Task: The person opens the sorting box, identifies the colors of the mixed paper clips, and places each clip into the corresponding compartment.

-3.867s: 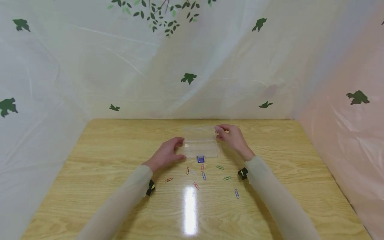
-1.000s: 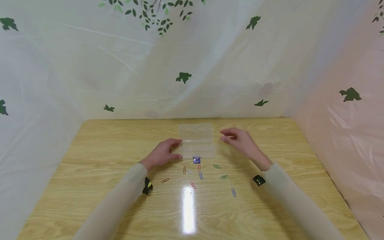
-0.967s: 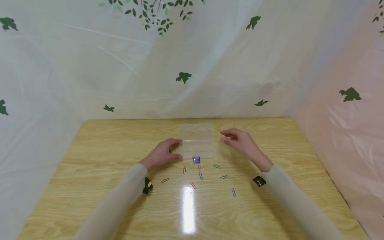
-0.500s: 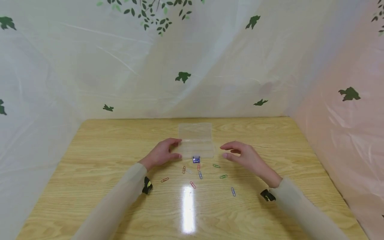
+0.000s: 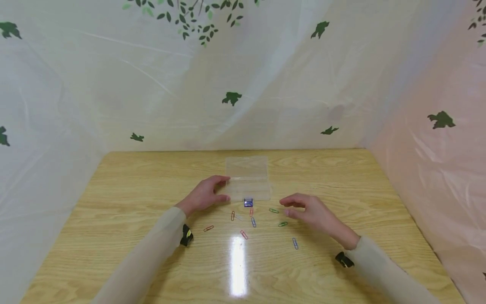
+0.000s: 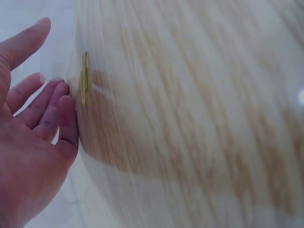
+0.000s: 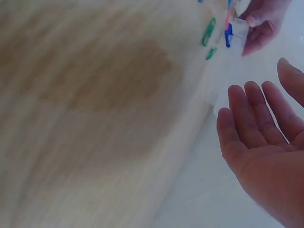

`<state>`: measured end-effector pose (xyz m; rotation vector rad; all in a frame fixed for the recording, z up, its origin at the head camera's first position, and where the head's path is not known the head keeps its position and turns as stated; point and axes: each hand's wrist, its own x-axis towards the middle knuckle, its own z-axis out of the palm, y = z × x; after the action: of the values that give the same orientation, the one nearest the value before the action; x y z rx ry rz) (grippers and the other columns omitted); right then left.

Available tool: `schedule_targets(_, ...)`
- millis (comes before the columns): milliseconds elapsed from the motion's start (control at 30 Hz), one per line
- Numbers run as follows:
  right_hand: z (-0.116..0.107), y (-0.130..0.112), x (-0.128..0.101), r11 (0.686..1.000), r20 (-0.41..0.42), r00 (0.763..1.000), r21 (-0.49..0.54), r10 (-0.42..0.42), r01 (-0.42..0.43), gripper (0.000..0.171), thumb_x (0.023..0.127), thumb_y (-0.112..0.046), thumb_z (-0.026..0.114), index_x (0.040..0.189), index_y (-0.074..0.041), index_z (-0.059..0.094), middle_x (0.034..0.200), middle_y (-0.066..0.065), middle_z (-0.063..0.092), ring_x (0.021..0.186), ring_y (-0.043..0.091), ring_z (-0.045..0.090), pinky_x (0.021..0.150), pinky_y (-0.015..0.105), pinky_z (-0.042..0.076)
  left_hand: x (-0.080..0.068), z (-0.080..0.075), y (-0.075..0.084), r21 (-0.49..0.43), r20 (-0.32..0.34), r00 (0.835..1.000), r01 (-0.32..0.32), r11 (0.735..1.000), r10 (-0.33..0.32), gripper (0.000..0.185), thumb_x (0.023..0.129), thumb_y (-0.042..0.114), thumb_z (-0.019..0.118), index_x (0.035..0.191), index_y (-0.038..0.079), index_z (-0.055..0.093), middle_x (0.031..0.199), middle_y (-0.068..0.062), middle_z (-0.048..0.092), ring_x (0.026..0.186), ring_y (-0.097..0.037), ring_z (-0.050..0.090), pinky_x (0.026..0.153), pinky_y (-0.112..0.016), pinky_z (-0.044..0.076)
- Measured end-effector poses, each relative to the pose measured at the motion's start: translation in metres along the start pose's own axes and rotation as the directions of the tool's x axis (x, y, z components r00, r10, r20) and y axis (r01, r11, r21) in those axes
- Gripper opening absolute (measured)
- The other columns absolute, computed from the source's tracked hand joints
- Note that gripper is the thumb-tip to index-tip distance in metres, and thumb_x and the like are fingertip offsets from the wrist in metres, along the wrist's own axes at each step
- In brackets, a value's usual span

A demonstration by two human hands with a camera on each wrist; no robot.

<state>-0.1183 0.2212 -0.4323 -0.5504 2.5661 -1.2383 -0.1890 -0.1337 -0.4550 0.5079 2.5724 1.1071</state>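
A clear plastic box [image 5: 248, 185] lies open at mid-table, its lid [image 5: 247, 166] folded back flat. My left hand [image 5: 224, 188] grips the box's left end between thumb and fingers; in the left wrist view the fingertips [image 6: 66, 97] press its wall beside a yellow paper clip [image 6: 83, 84]. Fingers relaxed and holding nothing, my right hand [image 5: 289, 207] hovers just right of a green paper clip [image 5: 274, 210] and above another green clip [image 5: 282, 224]. In the right wrist view the palm [image 7: 266, 147] faces the green clips [image 7: 208, 32].
Several coloured paper clips lie scattered in front of the box, among them a red one [image 5: 244, 234] and a blue one [image 5: 295, 243]. A small blue clip [image 5: 248, 203] sits at the box's front edge. Plastic sheeting walls in the wooden table [image 5: 114, 236].
My right hand has come away from the box's right rear corner and moved toward me, down to the green paper clips. The left hand and the box have not moved.
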Motion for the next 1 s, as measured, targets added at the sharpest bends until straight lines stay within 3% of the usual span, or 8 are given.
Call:
schedule_targets(267,0.006,0.008,-0.003,1.0,0.058,0.998,0.012,0.005,-0.006,0.031,0.098,-0.019,0.073,0.125,-0.004,0.071,0.122,0.008,0.071,0.111,0.025,0.066,0.096,0.042,0.057,0.002,0.0,-0.002,0.017,0.0,1.0,0.006,1.0,-0.006,0.069,0.093,0.023,0.08,0.152,0.005,0.049,0.146,-0.015,0.056,0.137,-0.033,0.051,0.116,-0.048,0.04)
schedule_targets(433,0.01,0.012,-0.002,0.999,0.103,0.995,-0.036,-0.013,0.017,0.026,0.098,-0.016,0.073,0.121,-0.004,0.072,0.117,0.006,0.072,0.106,0.019,0.068,0.089,0.031,0.058,0.001,-0.001,-0.001,0.019,0.005,1.0,0.003,1.0,-0.003,0.068,0.093,0.023,0.08,0.152,0.005,0.049,0.147,-0.016,0.056,0.138,-0.033,0.05,0.117,-0.049,0.039)
schedule_targets(633,0.014,0.013,0.001,0.993,0.113,0.993,-0.115,-0.018,0.031,0.019,0.095,-0.017,0.077,0.113,-0.01,0.075,0.108,-0.002,0.072,0.099,0.013,0.067,0.086,0.029,0.057,0.001,-0.001,-0.001,0.016,0.013,1.0,-0.002,1.0,0.002,0.068,0.093,0.022,0.08,0.152,0.005,0.049,0.147,-0.015,0.056,0.138,-0.033,0.05,0.117,-0.049,0.038)
schedule_targets(1000,0.016,0.017,0.005,0.983,0.122,0.99,-0.163,-0.068,0.088,0.01,0.091,-0.013,0.081,0.1,-0.012,0.076,0.095,-0.008,0.069,0.084,0.003,0.06,0.074,0.024,0.055,0.002,-0.002,0.0,0.011,0.022,1.0,0.009,1.0,-0.009,0.068,0.093,0.024,0.08,0.152,0.006,0.049,0.146,-0.014,0.057,0.136,-0.033,0.051,0.116,-0.049,0.04)
